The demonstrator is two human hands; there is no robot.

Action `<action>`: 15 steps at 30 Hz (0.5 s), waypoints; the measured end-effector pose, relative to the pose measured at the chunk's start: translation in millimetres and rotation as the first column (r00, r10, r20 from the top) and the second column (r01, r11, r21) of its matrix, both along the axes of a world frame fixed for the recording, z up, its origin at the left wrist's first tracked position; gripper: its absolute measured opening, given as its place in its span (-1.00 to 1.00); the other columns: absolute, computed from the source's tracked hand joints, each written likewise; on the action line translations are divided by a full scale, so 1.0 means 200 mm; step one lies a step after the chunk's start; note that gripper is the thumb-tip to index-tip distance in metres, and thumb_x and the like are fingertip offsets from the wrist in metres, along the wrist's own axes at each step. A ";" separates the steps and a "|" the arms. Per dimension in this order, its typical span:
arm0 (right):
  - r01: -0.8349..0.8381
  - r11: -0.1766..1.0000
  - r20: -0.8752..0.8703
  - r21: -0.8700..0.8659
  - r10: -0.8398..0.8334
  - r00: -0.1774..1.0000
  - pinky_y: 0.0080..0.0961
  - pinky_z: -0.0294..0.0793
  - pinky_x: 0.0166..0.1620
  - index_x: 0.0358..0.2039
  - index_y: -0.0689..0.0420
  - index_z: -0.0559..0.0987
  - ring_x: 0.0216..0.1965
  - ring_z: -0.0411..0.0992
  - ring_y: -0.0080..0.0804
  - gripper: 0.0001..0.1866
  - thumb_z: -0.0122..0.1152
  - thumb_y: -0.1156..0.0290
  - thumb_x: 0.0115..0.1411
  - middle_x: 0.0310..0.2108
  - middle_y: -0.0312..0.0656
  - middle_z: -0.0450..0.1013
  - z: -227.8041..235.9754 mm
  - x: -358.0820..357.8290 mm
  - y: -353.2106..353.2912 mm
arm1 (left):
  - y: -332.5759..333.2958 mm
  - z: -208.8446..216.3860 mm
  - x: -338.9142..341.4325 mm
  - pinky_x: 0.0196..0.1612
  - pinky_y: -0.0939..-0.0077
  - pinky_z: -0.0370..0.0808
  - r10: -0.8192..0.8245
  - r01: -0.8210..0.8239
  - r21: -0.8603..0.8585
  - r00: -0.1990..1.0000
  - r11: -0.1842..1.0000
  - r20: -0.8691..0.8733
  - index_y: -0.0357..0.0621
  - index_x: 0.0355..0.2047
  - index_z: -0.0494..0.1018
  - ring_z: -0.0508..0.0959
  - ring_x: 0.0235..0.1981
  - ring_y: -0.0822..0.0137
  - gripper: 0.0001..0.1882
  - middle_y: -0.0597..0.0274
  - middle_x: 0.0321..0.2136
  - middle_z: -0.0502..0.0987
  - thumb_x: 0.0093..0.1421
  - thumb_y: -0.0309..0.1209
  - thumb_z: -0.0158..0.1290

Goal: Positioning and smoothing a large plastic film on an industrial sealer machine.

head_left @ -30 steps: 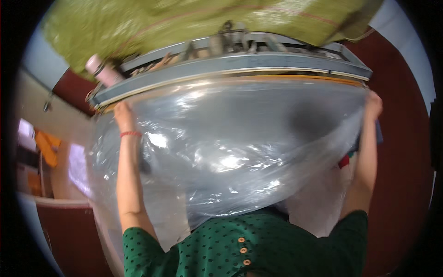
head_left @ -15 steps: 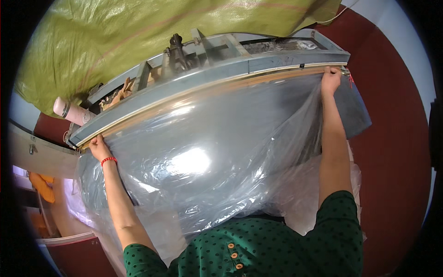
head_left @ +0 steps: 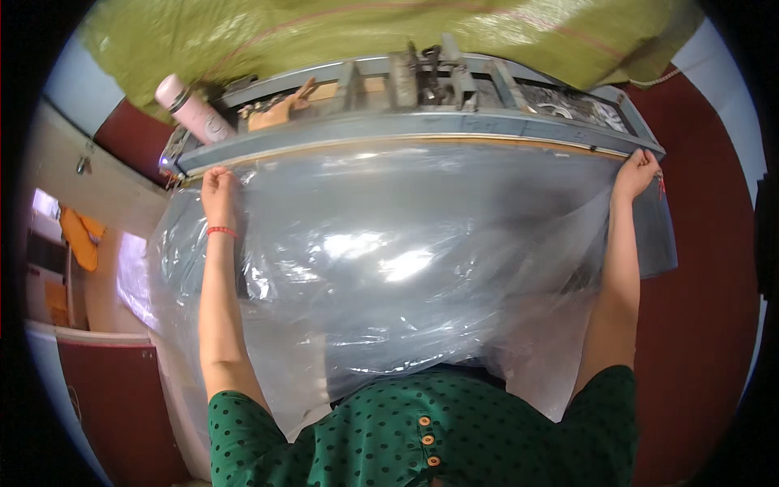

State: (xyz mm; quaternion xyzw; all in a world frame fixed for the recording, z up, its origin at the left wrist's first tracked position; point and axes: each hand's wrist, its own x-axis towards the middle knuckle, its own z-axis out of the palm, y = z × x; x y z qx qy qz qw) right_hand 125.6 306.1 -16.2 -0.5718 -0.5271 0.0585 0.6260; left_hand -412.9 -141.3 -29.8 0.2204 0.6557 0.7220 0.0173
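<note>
A wide sheet of clear plastic film (head_left: 357, 268) lies spread before me, wrinkled and shiny, over a grey surface. Its far edge runs along a long grey metal frame (head_left: 389, 127) with a thin tan strip beneath. My left hand (head_left: 217, 191) is closed, pinching the film near the frame's left end. At the right end, my right hand (head_left: 634, 174) has its fingers pressed together on the film's far corner, close against the frame. Both arms are stretched forward. Whether the film is one layer or two I cannot tell.
A pink bottle (head_left: 195, 112) leans at the frame's left end. Tan scraps (head_left: 276, 115), metal crossbars and a dark clamp-like part (head_left: 430, 73) sit within the frame. Yellow-green woven sheeting (head_left: 324, 36) hangs behind. A pale door (head_left: 105, 174) stands at left; dark red floor (head_left: 702, 325) is at right.
The view has turned, so the frame now looks more level and lies further right. My left hand sits slightly back from the frame's edge. Both hands remain closed on the film.
</note>
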 end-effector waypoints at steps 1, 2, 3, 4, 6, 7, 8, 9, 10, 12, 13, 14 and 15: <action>-0.129 0.970 0.139 0.205 0.101 0.985 -0.34 0.25 -0.11 -0.26 0.26 0.38 -0.21 0.32 -0.15 -0.70 0.05 0.32 0.06 -0.28 -0.04 0.36 0.06 -0.09 -0.09 | -0.06 0.05 0.04 -0.52 0.72 0.28 -0.061 0.061 0.001 0.997 0.998 -0.057 -0.14 -0.42 0.27 0.30 -0.58 0.57 -0.94 0.39 -0.59 0.31 0.06 -0.55 -0.12; -0.301 0.934 0.220 0.192 0.258 0.941 -0.36 0.25 -0.11 -0.26 0.25 0.38 -0.21 0.32 -0.17 -0.71 0.08 0.34 0.04 -0.28 -0.07 0.36 0.14 -0.26 -0.28 | -0.14 0.08 0.08 -0.49 0.75 0.26 -0.111 0.110 -0.011 0.988 0.994 -0.112 -0.13 -0.41 0.27 0.29 -0.56 0.60 -0.93 0.41 -0.58 0.31 0.07 -0.56 -0.12; -0.458 0.872 0.298 0.171 0.397 0.868 -0.39 0.25 -0.12 -0.25 0.23 0.38 -0.21 0.32 -0.18 -0.70 0.11 0.36 0.02 -0.28 -0.10 0.36 0.22 -0.43 -0.48 | -0.19 0.11 0.13 -0.49 0.75 0.26 -0.084 0.084 -0.010 0.990 0.996 -0.115 -0.13 -0.41 0.27 0.29 -0.56 0.60 -0.93 0.41 -0.58 0.31 0.07 -0.56 -0.12; -0.596 0.782 0.457 0.184 0.469 0.756 -0.42 0.25 -0.11 -0.25 0.21 0.38 -0.21 0.31 -0.22 -0.70 0.11 0.36 0.02 -0.27 -0.11 0.36 0.23 -0.56 -0.60 | -0.23 0.14 0.20 -0.47 0.76 0.25 -0.064 0.074 0.068 0.988 0.995 -0.139 -0.13 -0.41 0.27 0.28 -0.55 0.61 -0.92 0.42 -0.56 0.31 0.06 -0.56 -0.11; -0.749 0.640 0.710 0.171 0.447 0.544 -0.50 0.26 -0.16 -0.30 0.20 0.40 -0.27 0.32 -0.32 -0.75 0.12 0.37 0.01 -0.32 -0.12 0.37 0.28 -0.80 -0.89 | -0.34 0.14 0.22 -0.44 0.77 0.24 0.013 0.014 0.154 0.985 0.988 -0.173 -0.12 -0.41 0.27 0.27 -0.53 0.63 -0.91 0.43 -0.54 0.31 0.06 -0.59 -0.12; -0.779 0.603 0.800 0.171 0.377 0.467 -0.55 0.28 -0.22 -0.36 0.21 0.42 -0.33 0.33 -0.37 -0.79 0.14 0.39 -0.01 -0.37 -0.13 0.38 0.30 -0.88 -1.02 | -0.42 0.13 0.21 -0.40 0.77 0.25 0.006 0.023 0.196 0.989 0.980 -0.145 -0.12 -0.41 0.27 0.28 -0.50 0.63 -0.92 0.43 -0.52 0.31 0.08 -0.57 -0.11; -0.789 0.587 0.799 0.181 0.380 0.466 -0.55 0.28 -0.22 -0.36 0.21 0.42 -0.33 0.33 -0.37 -0.79 0.14 0.39 -0.01 -0.37 -0.13 0.38 0.27 -0.89 -1.04 | -0.43 0.13 0.21 -0.38 0.77 0.25 0.059 -0.027 0.216 0.988 0.976 -0.145 -0.12 -0.40 0.27 0.29 -0.48 0.63 -0.93 0.43 -0.51 0.32 0.09 -0.56 -0.10; -0.858 0.463 0.582 -0.222 0.769 0.265 -0.58 0.28 -0.30 -0.44 0.20 0.43 -0.41 0.32 -0.46 -0.83 0.15 0.40 -0.02 -0.46 -0.18 0.38 0.19 -0.91 -1.05 | -0.43 0.12 0.21 -0.36 0.76 0.26 0.109 -0.073 0.237 0.984 0.969 -0.143 -0.12 -0.40 0.27 0.30 -0.45 0.62 -0.93 0.42 -0.50 0.32 0.10 -0.54 -0.09; -0.830 0.166 0.187 -0.532 0.979 0.076 -0.62 0.28 -0.38 -0.52 0.20 0.44 -0.49 0.30 -0.54 -0.86 0.17 0.41 -0.04 -0.55 -0.23 0.38 0.14 -0.90 -1.04 | -0.43 0.12 0.21 -0.33 0.75 0.26 0.122 -0.091 0.216 0.984 0.972 -0.131 -0.11 -0.41 0.29 0.31 -0.42 0.62 -0.95 0.41 -0.49 0.33 0.11 -0.51 -0.07; -0.864 0.082 0.120 -0.496 0.992 0.025 -0.65 0.25 -0.45 -0.56 0.20 0.43 -0.54 0.27 -0.60 -0.85 0.19 0.42 -0.05 -0.61 -0.29 0.35 0.08 -0.87 -1.05 | -0.57 0.00 0.07 -0.42 0.72 0.25 0.148 -0.173 -0.098 0.963 0.980 -0.223 -0.17 -0.37 0.33 0.33 -0.50 0.56 -0.86 0.44 -0.53 0.36 0.10 -0.38 -0.01; -0.882 0.027 0.050 -0.471 0.999 0.003 -0.68 0.23 -0.51 -0.61 0.20 0.43 -0.59 0.24 -0.66 -0.85 0.21 0.42 -0.07 -0.67 -0.34 0.33 0.06 -0.82 -1.03 | -0.61 -0.05 0.02 -0.37 0.65 0.31 0.121 -0.198 -0.332 0.963 0.922 -0.240 -0.22 -0.32 0.34 0.39 -0.47 0.46 -0.78 0.38 -0.50 0.42 0.09 -0.33 -0.01; -0.864 0.114 0.093 -0.490 0.993 0.078 -0.69 0.22 -0.51 -0.61 0.19 0.43 -0.58 0.23 -0.68 -0.86 0.20 0.44 -0.07 -0.67 -0.36 0.32 0.07 -0.75 -1.01 | -0.66 -0.08 -0.01 -0.37 0.65 0.31 0.139 -0.217 -0.334 0.960 0.917 -0.241 -0.22 -0.32 0.34 0.39 -0.47 0.46 -0.78 0.38 -0.50 0.42 0.09 -0.33 -0.01; -0.839 0.201 0.138 -0.505 0.979 0.151 -0.71 0.21 -0.52 -0.61 0.19 0.43 -0.58 0.22 -0.71 -0.86 0.20 0.45 -0.07 -0.66 -0.38 0.32 0.07 -0.66 -0.96 | -0.70 -0.12 -0.05 -0.25 0.52 0.30 0.020 -0.306 -0.568 0.891 0.764 -0.454 -0.24 -0.25 0.33 0.40 -0.34 0.31 -0.69 0.25 -0.36 0.43 0.07 -0.29 -0.01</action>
